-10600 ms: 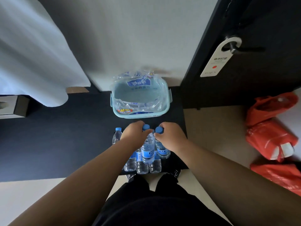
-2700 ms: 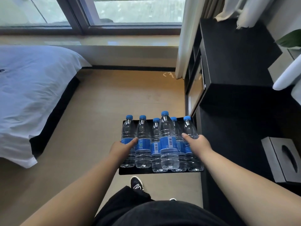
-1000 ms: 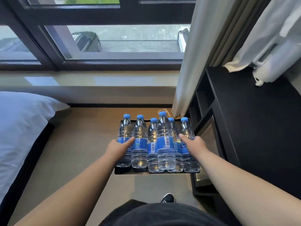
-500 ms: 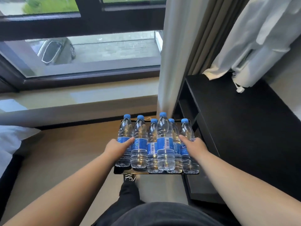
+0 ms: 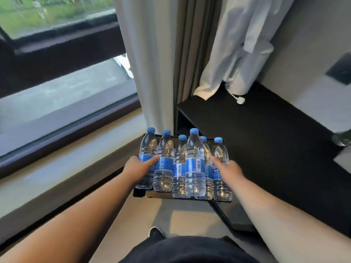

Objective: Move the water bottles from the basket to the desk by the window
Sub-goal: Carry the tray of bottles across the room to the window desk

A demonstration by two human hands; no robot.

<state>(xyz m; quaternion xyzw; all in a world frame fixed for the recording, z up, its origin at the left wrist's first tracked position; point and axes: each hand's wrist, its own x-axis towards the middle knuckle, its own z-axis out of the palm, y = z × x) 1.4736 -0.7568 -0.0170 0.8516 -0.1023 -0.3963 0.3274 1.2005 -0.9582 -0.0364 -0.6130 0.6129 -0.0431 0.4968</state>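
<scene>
Water bottles (image 5: 195, 164), blue labels, PURE, barcodes, hands (image 5: 139, 168) (image 5: 230, 169) holding black tray (image 5: 144, 194)

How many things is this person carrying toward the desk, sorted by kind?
water bottles, blue-capped: 6
black tray under them: 1
Total: 7

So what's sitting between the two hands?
Blue-capped water bottles, upright in a row on a black tray, fill the gap between left hand and right hand, as the head view shows.
</scene>
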